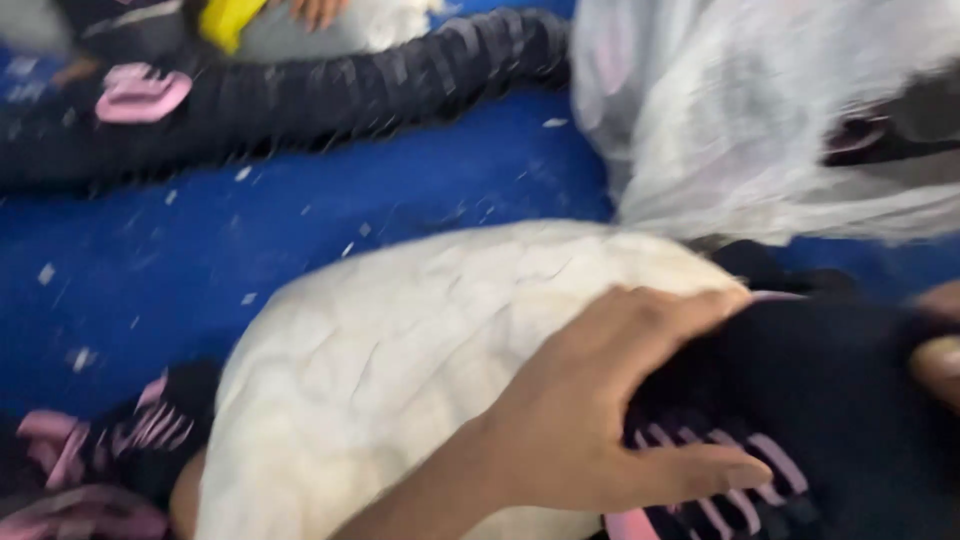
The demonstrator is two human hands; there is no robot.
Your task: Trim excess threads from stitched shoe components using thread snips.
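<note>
The view is blurred. My left hand (pixel 600 400) reaches in from the lower left, fingers on top and thumb underneath, and grips a black garment with pink stripes (pixel 800 420). It rests across a large white padded bundle (pixel 400 370) lying on the blue surface (pixel 200 240). At the right edge only the fingertips of my right hand (pixel 938 355) show, pinching the same black garment.
A white translucent plastic bag (pixel 760 120) fills the top right. A long black-and-pink striped garment (pixel 330 85) with a pink clip (pixel 140 95) lies along the top. Another person's hand (pixel 318 10) and a yellow item (pixel 228 20) are beyond it. More black-pink fabric (pixel 110 450) lies bottom left.
</note>
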